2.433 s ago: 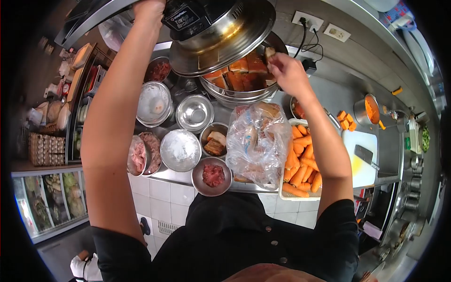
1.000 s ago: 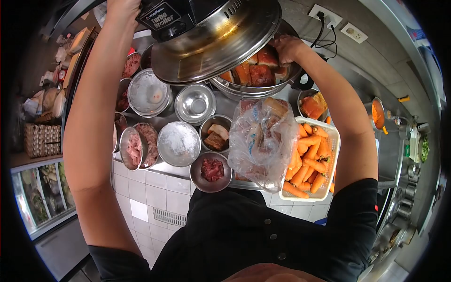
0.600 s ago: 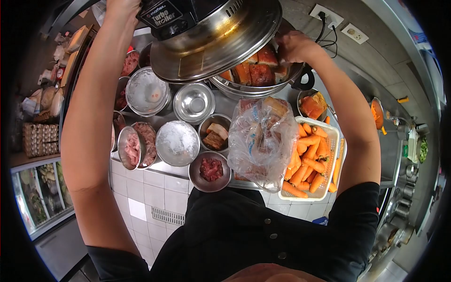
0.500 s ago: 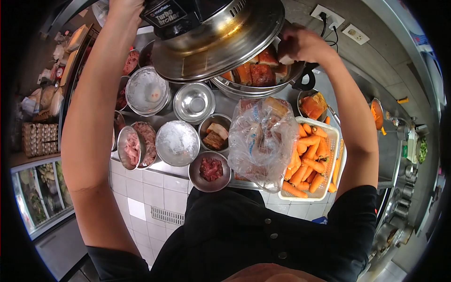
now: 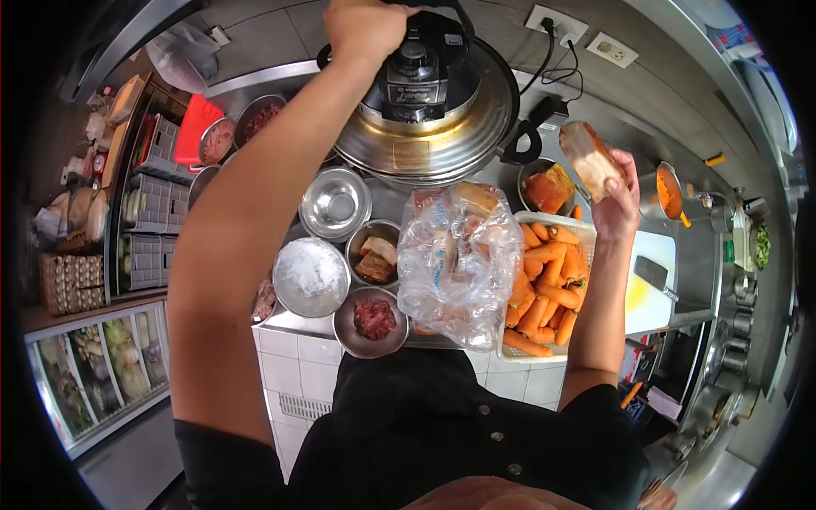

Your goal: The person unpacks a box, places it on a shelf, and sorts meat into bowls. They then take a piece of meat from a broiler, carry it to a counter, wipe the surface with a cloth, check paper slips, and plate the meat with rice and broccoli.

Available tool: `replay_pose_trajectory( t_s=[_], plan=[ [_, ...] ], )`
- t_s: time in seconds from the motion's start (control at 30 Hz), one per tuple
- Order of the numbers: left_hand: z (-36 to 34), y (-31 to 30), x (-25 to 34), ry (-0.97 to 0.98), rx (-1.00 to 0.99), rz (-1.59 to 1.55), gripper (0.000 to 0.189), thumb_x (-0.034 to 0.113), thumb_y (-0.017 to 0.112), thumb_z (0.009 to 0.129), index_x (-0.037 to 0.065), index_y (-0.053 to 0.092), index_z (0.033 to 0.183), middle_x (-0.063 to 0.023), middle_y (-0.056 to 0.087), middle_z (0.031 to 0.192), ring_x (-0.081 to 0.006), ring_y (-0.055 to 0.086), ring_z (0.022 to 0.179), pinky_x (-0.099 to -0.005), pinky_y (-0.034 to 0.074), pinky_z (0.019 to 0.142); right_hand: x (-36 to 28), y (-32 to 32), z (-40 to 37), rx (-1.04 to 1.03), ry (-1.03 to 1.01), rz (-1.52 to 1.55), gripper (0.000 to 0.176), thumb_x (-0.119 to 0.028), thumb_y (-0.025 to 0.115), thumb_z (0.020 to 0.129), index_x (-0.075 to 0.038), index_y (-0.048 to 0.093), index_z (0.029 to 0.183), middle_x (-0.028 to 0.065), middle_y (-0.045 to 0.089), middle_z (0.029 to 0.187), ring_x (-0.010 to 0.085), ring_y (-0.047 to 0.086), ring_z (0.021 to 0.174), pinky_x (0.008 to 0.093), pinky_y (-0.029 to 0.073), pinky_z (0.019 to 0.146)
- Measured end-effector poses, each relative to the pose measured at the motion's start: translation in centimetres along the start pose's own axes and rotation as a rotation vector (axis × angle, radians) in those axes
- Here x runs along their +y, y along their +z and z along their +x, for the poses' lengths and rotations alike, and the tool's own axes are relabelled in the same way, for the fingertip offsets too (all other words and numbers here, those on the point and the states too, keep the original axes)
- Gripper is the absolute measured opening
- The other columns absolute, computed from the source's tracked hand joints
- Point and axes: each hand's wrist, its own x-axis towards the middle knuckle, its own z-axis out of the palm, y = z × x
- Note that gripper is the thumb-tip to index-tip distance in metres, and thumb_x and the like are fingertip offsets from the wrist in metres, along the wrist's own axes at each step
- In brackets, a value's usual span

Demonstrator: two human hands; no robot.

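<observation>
My left hand [image 5: 364,32] is wrapped round the handle of the turbo broiler lid [image 5: 412,93], at the back of the counter. The lid sits over the pot, and the meat inside is hidden. Held up at the right, a piece of browned pork [image 5: 588,160] is in my right hand [image 5: 620,194], above the carrots. Just left of it, a metal bowl [image 5: 529,189] holds another browned piece [image 5: 551,187]. In front of the pot lies a clear plastic bag [image 5: 459,263] with chunks of meat inside.
Carrots [image 5: 544,297] fill a white basket. Nearby are bowls of white powder [image 5: 311,276], cooked pork [image 5: 376,259] and raw red meat [image 5: 372,319], plus stacked steel bowls [image 5: 335,202]. A cleaver [image 5: 651,274] lies on a white cutting board [image 5: 654,242]. Cords [image 5: 552,64] hang from a wall outlet.
The broiler lid went from raised and tilted to lying level over the pot. My right hand moved from the pot out to the right, carrying a piece of pork.
</observation>
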Motion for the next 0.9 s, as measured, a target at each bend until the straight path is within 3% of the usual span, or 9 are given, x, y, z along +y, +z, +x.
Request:
replay_pose_trajectory(
  t_s=[0.23,0.43,0.57,0.63,0.7,0.73,0.77,0.87,0.9],
  plan=[
    [-0.3,3.5,0.0,0.098,0.12,0.021,0.018,0.005,0.081,0.069,-0.004,0.071,0.08,-0.0261,0.071,0.075,-0.0383,0.073,0.073,-0.0429,0.055,0.069,-0.9,0.7,-6.6,0.098,-0.01,0.036,0.056,-0.015,0.082,0.073,-0.004,0.058,0.121,0.0126,0.06,0.126,0.0291,0.061,0.121,0.0431,0.049,0.108],
    [-0.5,4.6,-1.0,0.148,0.225,0.073,0.013,0.003,0.07,0.071,-0.003,0.071,0.082,-0.0264,0.07,0.076,-0.0386,0.073,0.075,-0.043,0.056,0.069,-0.5,1.4,-10.0,0.113,0.007,-0.011,0.059,-0.02,0.085,0.073,-0.004,0.057,0.122,0.0128,0.059,0.129,0.0284,0.059,0.122,0.0424,0.047,0.109],
    [-1.5,2.9,-0.1,0.144,0.176,-0.025,0.02,0.006,0.072,0.071,-0.003,0.072,0.089,-0.0259,0.072,0.079,-0.0376,0.074,0.078,-0.0429,0.056,0.072,-0.1,3.3,-11.0,0.15,0.022,0.019,0.057,-0.014,0.082,0.068,-0.002,0.06,0.119,0.0139,0.059,0.129,0.0286,0.057,0.124,0.0426,0.042,0.112],
    [-1.4,0.0,1.6,0.002,-0.291,0.087,0.028,0.011,0.074,0.074,-0.004,0.072,0.099,-0.0263,0.073,0.091,-0.0358,0.074,0.089,-0.0413,0.056,0.08,0.6,4.6,-11.1,0.108,0.048,0.054,0.057,-0.015,0.083,0.068,-0.002,0.061,0.119,0.0127,0.059,0.128,0.0271,0.057,0.124,0.0412,0.041,0.112],
    [-2.8,-2.0,0.4,0.298,-0.177,0.1,0.033,0.015,0.074,0.08,-0.004,0.072,0.106,-0.0254,0.073,0.104,-0.0352,0.072,0.098,-0.0403,0.054,0.089,1.3,6.6,-11.1,0.127,0.017,-0.018,0.057,-0.015,0.083,0.068,-0.003,0.061,0.119,0.0117,0.059,0.128,0.0254,0.056,0.124,0.0398,0.04,0.112],
    [-3.2,-4.0,-0.1,0.409,-0.194,0.216,0.058,0.036,0.084,0.082,-0.002,0.066,0.122,-0.0211,0.068,0.124,-0.0298,0.064,0.117,-0.0375,0.049,0.099,1.8,8.0,-11.1,0.12,0.015,-0.05,0.058,-0.016,0.085,0.067,-0.004,0.061,0.119,0.0109,0.059,0.127,0.0242,0.056,0.123,0.0386,0.039,0.111],
    [-5.8,-6.3,0.1,0.377,-0.233,0.093,0.064,0.038,0.082,0.084,-0.002,0.061,0.129,-0.0193,0.066,0.126,-0.0311,0.064,0.116,-0.0388,0.05,0.1,2.1,9.8,-11.0,0.099,0.004,-0.054,0.059,-0.019,0.087,0.066,-0.004,0.062,0.118,0.0108,0.059,0.126,0.0236,0.056,0.122,0.0374,0.039,0.11],
    [-13.8,-12.5,-2.4,-0.53,-0.874,-0.403,0.064,0.043,0.07,0.096,0.004,0.05,0.142,-0.0133,0.064,0.124,-0.0208,0.068,0.108,-0.0371,0.06,0.081,3.7,14.7,-10.7,-0.081,0.024,-0.096,0.062,-0.021,0.092,0.063,-0.004,0.064,0.116,0.0101,0.059,0.124,0.0219,0.056,0.12,0.0362,0.04,0.107],
    [-17.3,-14.1,-4.0,-0.762,-0.902,-0.681,0.065,0.051,0.065,0.097,0.002,0.052,0.138,-0.0164,0.067,0.114,-0.0277,0.071,0.097,-0.0395,0.063,0.073,4.3,16.4,-10.8,-0.146,0.049,-0.107,0.063,-0.022,0.093,0.063,-0.004,0.064,0.116,0.0098,0.059,0.124,0.0214,0.056,0.12,0.0362,0.04,0.107]
  ],
)
